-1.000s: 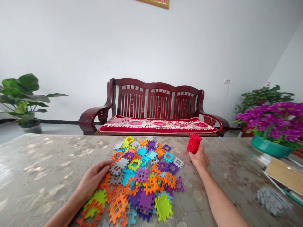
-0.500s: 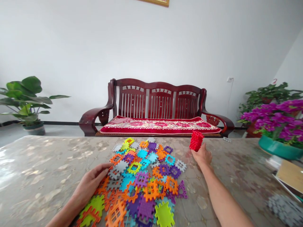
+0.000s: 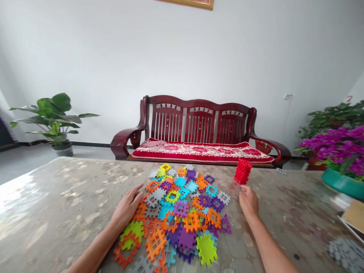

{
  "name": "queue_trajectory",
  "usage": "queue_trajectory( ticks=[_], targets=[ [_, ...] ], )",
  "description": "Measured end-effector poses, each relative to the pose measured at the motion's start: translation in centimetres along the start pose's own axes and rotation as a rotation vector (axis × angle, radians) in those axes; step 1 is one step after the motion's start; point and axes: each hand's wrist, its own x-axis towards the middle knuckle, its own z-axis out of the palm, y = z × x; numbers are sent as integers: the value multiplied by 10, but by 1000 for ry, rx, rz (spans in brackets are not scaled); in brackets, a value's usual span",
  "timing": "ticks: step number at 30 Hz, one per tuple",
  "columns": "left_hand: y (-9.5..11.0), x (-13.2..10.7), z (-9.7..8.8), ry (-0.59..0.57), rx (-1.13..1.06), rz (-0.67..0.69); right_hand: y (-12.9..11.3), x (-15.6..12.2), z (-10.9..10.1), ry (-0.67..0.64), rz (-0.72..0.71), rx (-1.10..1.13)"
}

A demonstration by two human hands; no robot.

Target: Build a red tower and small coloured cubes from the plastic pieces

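Observation:
A pile of interlocking plastic puzzle tiles (image 3: 181, 209) in orange, purple, blue, green and grey lies spread over the table. Many have notched edges and window cutouts. Beside the pile's left edge rests my left hand (image 3: 128, 205), open, its fingers stretched toward the tiles. At the right, a red stack of notched tiles (image 3: 243, 171) stands upright, apart from the pile. Just in front of its base is my right hand (image 3: 249, 201), fingers loosely bent and apart, with nothing seen in them; whether a fingertip touches the stack I cannot tell.
A grey heap of tiles (image 3: 345, 250) sits at the lower right of the table (image 3: 54, 212). Behind it are a board (image 3: 354, 216) and a teal pot (image 3: 341, 181) of purple flowers. One grey tile (image 3: 280, 171) lies near the far edge. A wooden bench (image 3: 199, 117) stands beyond.
My right hand has drawn back from the red stack, which stays upright. My left hand has shifted slightly beside the pile, fingers more raised. The whole view has turned a little left.

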Motion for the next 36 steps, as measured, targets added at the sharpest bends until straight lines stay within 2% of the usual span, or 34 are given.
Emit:
queue_trajectory(
  ticks=[5,8,11,13,15,18,20,22,27,31,36],
  targets=[
    [22,-11,4,-146,47,104,-36,-36,5,-169,-201,92],
    [33,-20,4,-186,-45,142,-57,-51,4,-253,-236,110],
    [34,-20,-2,-222,-175,100,-68,-62,3,-315,-264,165],
    [32,-11,-7,-221,-235,40,-71,-64,2,-359,-279,229],
    [28,4,-13,-164,-242,-8,-74,-61,3,-381,-318,259],
    [24,35,-18,-81,-74,14,-88,-45,8,-348,-380,219],
    [22,59,-16,-103,72,53,-106,-31,19,-362,-398,169],
    [21,83,-8,-135,150,51,-127,-17,35,-433,-419,96],
    [23,125,24,-224,300,-34,-173,13,91,-554,-432,14],
    [29,138,45,-313,362,-17,-192,24,126,-604,-385,-10],
    [36,139,61,-359,384,88,-201,18,139,-633,-402,40]
  ],
)
